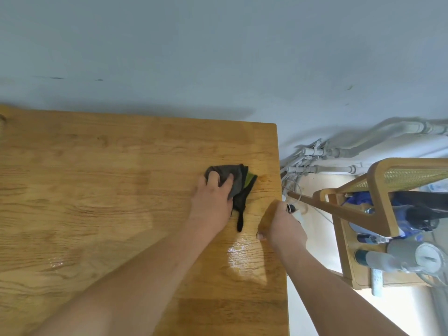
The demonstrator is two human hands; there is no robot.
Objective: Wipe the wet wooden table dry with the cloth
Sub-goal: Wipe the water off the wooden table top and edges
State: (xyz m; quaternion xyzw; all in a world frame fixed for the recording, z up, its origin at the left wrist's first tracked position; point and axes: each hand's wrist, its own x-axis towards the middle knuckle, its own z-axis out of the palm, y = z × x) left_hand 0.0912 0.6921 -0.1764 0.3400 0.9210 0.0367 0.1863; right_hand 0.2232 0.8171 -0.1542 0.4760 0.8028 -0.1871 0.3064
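Here the left hand (213,202) presses the cloth (238,184) flat on the table (97,190), grip closed around it.

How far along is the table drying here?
Partway. The far half of the table looks matte. In hand: the left hand presses the cloth near the right edge; the right hand grips that edge. Left: the shiny puddle and a wet patch nearer the camera.

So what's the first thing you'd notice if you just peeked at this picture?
Probably the left hand pressing a dark grey cloth onto the wooden table, near its far right corner. Next, the shiny wet patch nearer the person, beside the right hand at the table's right edge. A wooden chair piled with things stands to the right.
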